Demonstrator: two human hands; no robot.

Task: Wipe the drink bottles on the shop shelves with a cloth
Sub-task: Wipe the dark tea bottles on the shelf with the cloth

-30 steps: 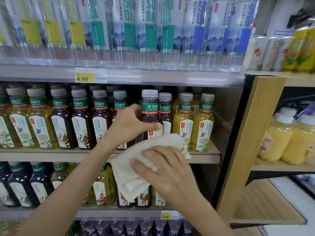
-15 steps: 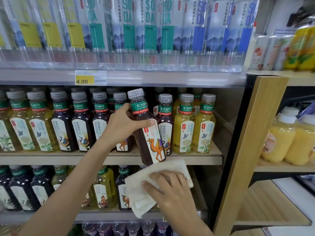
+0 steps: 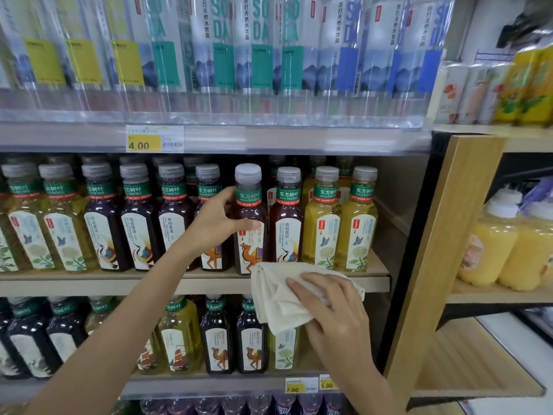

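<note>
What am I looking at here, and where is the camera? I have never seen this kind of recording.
No machine here: a person works with two bare hands, and the single camera sits on their head, looking forward and down. The left hand grips a dark camel-label bottle, upright at the front of the middle shelf. The right hand holds a white cloth just below it. Other tea bottles line the shelves; clear soda bottles stand above.
</note>
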